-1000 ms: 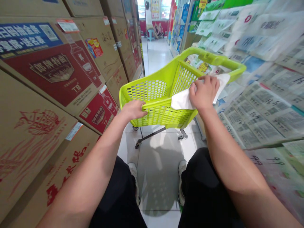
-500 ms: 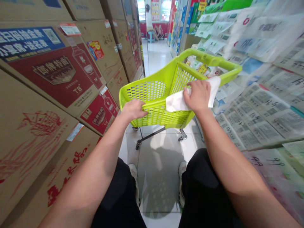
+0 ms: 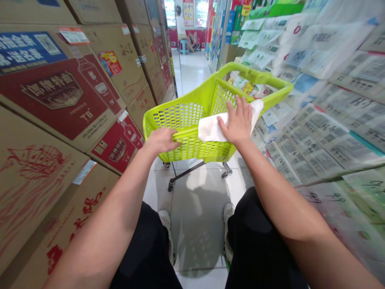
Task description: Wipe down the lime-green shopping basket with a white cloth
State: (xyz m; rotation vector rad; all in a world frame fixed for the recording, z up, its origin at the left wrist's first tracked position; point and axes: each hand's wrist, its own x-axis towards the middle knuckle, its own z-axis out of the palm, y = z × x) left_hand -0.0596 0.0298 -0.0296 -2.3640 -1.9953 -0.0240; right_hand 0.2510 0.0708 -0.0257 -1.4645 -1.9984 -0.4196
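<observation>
A lime-green plastic shopping cart [image 3: 186, 116] stands in the aisle in front of my knees, tilted to the left. My left hand [image 3: 161, 139] is closed over the near rim of its basket. My right hand [image 3: 237, 120] lies flat with fingers stretched out, pressing a white cloth [image 3: 210, 129] against the cart's right rim, just below the green handle bar [image 3: 255, 76]. The cloth sticks out on both sides of the hand.
Stacked cardboard cartons [image 3: 60, 104] with red labels wall the left side. Shelves of packaged goods [image 3: 325, 100] line the right. A narrow white tiled floor [image 3: 195, 200] runs ahead to a blue stool [image 3: 182, 45] at the far end.
My right hand has slid the white cloth leftward and down along the cart's right rim, and its fingers have stretched out. The left hand keeps its hold on the near rim.
</observation>
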